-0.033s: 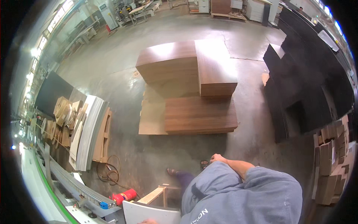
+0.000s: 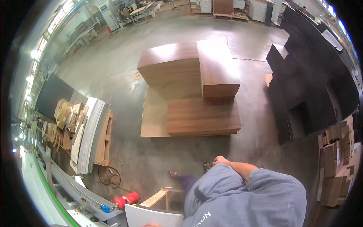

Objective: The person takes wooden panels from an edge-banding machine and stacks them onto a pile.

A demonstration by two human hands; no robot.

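My right hand (image 2: 219,160) rests low in front of my grey shirt (image 2: 249,193), above my sandalled foot. Its fingers look curled together, and nothing shows in them. Only a sliver of my left hand (image 2: 152,224) comes in at the bottom edge, against a white panel (image 2: 151,216); its fingers are cut off from sight. Beside that panel stands a light wooden frame (image 2: 154,198). Ahead of me on the floor, three brown wood-grain stacks of panels sit on a tan base sheet (image 2: 154,123): a near one (image 2: 204,116), a right one (image 2: 220,72) and a far left one (image 2: 169,62).
To my left are a machine with a metal rail (image 2: 72,185), a red cylindrical motor (image 2: 126,199), a coiled cable (image 2: 109,176) and leaning white panels (image 2: 90,132). Large black panels (image 2: 314,83) stand at the right, with stacked cardboard pieces (image 2: 334,166) nearer me.
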